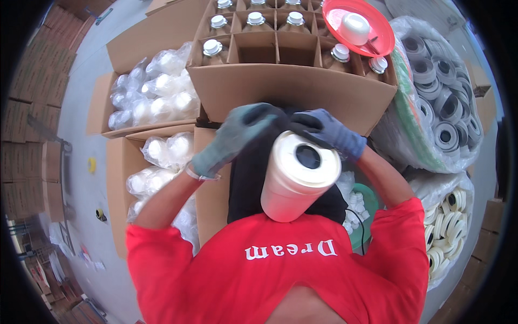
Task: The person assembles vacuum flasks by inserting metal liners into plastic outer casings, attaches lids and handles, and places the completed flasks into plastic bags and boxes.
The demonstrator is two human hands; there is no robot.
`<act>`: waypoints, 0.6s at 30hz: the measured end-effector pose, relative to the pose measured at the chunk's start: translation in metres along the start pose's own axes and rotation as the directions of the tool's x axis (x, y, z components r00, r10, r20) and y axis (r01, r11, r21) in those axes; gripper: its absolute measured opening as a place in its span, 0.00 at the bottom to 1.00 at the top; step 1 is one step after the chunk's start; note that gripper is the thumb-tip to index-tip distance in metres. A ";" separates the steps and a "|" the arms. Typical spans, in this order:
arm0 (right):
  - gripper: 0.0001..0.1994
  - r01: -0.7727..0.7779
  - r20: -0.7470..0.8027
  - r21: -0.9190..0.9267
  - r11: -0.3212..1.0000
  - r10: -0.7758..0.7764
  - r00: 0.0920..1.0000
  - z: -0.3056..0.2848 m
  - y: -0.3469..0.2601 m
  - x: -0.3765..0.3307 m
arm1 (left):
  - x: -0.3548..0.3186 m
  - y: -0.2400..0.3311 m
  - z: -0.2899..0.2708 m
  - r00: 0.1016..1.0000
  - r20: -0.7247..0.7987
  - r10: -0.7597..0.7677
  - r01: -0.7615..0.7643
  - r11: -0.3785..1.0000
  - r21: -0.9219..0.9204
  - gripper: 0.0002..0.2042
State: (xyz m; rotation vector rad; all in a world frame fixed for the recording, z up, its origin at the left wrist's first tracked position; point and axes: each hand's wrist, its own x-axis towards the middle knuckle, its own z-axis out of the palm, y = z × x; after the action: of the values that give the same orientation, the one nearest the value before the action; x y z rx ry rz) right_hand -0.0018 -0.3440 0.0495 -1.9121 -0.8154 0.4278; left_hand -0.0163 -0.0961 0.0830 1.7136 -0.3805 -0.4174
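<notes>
A white cylindrical container (294, 189) with a cream lid (288, 156) leans upright against my red shirt, on my dark-trousered lap. A round hole with a dark inside shows in the lid. My left hand (237, 135), in a grey-green glove, is just beyond the container on the left, its fingers bent inward. My right hand (329, 132), in a blue-grey glove, is at the lid's far right edge, fingers curled toward the left hand. Dark fingertips blend into the dark trousers, so whatever they pinch cannot be made out.
A divided carton (291, 86) holding white-capped bottles stands ahead, with a red bowl (386, 40) at its right corner. Left are cartons of plastic-wrapped white pieces (156, 108). Bags of grey rings (445, 102) and cream rings (448, 221) and a green basin (369, 216) lie right.
</notes>
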 end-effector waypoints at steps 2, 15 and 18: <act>0.11 0.023 -0.105 0.078 0.997 -0.015 0.994 -0.007 0.011 -0.038 | -0.025 -0.032 0.003 0.965 -0.139 0.221 -0.207 0.972 0.109 0.17; 0.26 -0.216 -0.450 0.153 0.964 0.263 0.853 0.099 0.017 -0.199 | -0.090 -0.078 0.062 0.952 0.076 -0.295 0.305 0.919 -0.250 0.17; 0.22 -0.145 -0.448 0.174 0.974 0.210 0.869 0.093 -0.005 -0.151 | -0.088 -0.133 0.055 0.943 0.207 -0.261 0.302 0.932 -0.201 0.14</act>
State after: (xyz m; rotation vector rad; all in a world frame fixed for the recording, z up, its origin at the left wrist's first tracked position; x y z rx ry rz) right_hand -0.1677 -0.3876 0.0030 -1.8606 -0.2859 0.1149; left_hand -0.1169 -0.0789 -0.0514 1.5098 -0.2021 -0.7993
